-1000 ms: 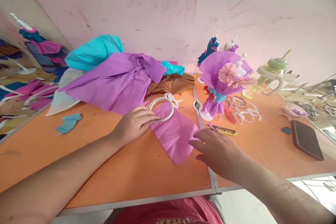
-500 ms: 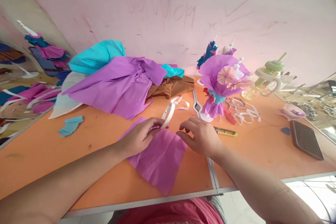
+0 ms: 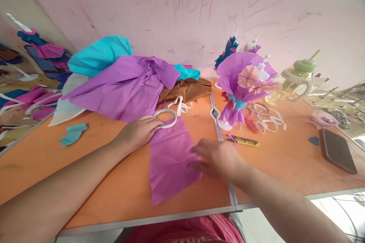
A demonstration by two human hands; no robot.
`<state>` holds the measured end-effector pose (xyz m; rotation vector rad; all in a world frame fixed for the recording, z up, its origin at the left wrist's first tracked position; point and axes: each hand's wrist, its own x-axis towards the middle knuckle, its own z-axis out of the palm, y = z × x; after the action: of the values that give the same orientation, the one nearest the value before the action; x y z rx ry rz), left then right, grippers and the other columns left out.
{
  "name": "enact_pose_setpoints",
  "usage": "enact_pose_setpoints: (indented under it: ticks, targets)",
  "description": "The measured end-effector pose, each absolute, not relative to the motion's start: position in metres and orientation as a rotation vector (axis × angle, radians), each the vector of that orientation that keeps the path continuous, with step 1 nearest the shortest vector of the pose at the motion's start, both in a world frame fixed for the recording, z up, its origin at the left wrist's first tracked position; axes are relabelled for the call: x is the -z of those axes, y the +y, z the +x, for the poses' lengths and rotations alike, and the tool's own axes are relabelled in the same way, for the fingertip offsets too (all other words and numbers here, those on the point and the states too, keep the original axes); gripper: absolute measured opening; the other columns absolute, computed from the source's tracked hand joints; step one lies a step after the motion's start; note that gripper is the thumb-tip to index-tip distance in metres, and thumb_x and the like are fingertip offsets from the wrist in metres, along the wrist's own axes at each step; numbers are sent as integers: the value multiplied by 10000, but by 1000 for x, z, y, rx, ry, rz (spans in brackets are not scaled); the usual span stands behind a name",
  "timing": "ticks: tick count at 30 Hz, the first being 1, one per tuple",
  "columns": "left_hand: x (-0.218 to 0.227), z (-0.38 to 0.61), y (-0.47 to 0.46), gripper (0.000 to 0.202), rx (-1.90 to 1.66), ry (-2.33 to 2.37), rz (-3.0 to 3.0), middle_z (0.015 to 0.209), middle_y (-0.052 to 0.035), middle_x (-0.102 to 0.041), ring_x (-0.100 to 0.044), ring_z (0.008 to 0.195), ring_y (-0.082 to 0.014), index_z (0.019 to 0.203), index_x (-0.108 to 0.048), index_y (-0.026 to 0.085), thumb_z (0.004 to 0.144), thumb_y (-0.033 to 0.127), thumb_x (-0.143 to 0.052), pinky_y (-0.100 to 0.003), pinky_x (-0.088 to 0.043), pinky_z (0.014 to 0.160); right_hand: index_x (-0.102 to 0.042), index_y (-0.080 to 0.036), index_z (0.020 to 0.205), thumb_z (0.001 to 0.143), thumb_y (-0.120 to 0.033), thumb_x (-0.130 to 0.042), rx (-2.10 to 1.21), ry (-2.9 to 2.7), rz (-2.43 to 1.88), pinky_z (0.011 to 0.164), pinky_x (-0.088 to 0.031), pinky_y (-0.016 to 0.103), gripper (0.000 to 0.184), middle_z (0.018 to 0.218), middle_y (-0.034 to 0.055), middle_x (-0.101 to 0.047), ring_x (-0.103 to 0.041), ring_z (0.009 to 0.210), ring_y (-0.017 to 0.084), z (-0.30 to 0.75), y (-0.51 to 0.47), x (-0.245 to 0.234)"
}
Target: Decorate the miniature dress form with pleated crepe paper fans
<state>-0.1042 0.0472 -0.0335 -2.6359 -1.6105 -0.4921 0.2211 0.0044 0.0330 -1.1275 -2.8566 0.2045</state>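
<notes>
Left hand grips tape; right hand, hold unclear, at three o'clock on the sheet—hard tugging could rip it!

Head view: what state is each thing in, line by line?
Small purple sheet: spread out, lightly creased
Tape roll: touching the left hand
Right hand: blurred, at that sheet's right edge
Large purple sheet: gathered
Brown sheet: crumpled
Snips: lying down, opening unclear
Phone: lying flat
Bottle: upright, lid on

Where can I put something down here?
Bare tabletop shows between the yellow-handled snips and the little blue scrap; another patch lies between the turquoise scrap and the left hand. It's crowded around the purple bouquet and white ribbon curls.
</notes>
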Motion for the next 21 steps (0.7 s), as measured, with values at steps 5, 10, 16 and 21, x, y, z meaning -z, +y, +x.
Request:
enact_pose_setpoints:
  ticks: [5,10,16,21]
  targets:
    - [38,-95,47,326,519,-1612,-2594,1288,-86,-662,-582,1203,-258,1252,-637,196,1008,302,-447,-428,-444,1083,-694,-190,917,951,-499,-492,11,-2539,-2197,582,-394,300,371,917,105,-724,-686,800,254,264,40,-52]
    - [37,-73,32,341,543,-1571,-2508,1276,-136,-636,-575,1191,-317,1234,-639,175,971,351,-514,-475,-462,1034,-693,-188,1011,954,-370,-492,-102,-2580,-2225,608,-422,294,277,1008,136,-731,-692,876,261,274,57,-39]
    - [55,-87,49,290,609,-1688,-2605,1153,-104,-693,-634,1096,-296,1152,-659,207,962,343,-488,-456,-494,970,-697,-225,1055,908,-215,-469,-70,-2575,-2174,604,-404,281,272,989,103,-747,-683,791,223,285,62,-42]
    - [49,-91,49,227,781,-1868,-2684,1092,-63,-700,-655,1024,-242,1047,-663,215,853,258,-551,-380,-525,915,-743,-361,1075,898,-265,-482,42,-2450,-2305,706,-424,336,330,1067,28,-754,-677,928,252,325,73,-50]
